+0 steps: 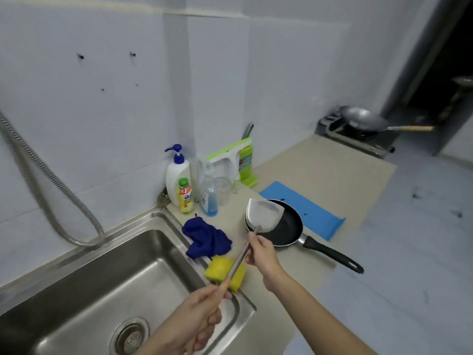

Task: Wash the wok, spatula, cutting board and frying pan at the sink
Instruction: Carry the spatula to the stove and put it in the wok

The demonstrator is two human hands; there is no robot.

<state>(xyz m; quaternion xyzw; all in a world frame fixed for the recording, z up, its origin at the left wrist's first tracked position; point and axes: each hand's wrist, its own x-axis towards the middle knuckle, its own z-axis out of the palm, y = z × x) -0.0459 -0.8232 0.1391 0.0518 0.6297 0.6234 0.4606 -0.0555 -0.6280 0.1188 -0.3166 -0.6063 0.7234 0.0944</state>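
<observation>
Sink [76, 272], stainless steel, fills the lower left, its drain at the bottom. Bench [320, 170], beige, runs from the sink rim to a stove at the far right, where we see the wok [362, 120] resting, handle pointing right. Cutting board [304, 208], blue, lies flat on the bench beside the frying pan [284, 230], black, handle toward us on the right. Spatula [263, 215], metal blade raised over the pan's left edge, shaft slanting down to a wooden grip. Our left hand [189, 319] has its fingers wrapped around that grip; our right hand [261, 252] pinches the metal shaft just below the blade. Blue cloth [206, 238] and yellow sponge [225, 274] sit by the sink rim. Soap bottles [189, 185] stand in the corner.
</observation>
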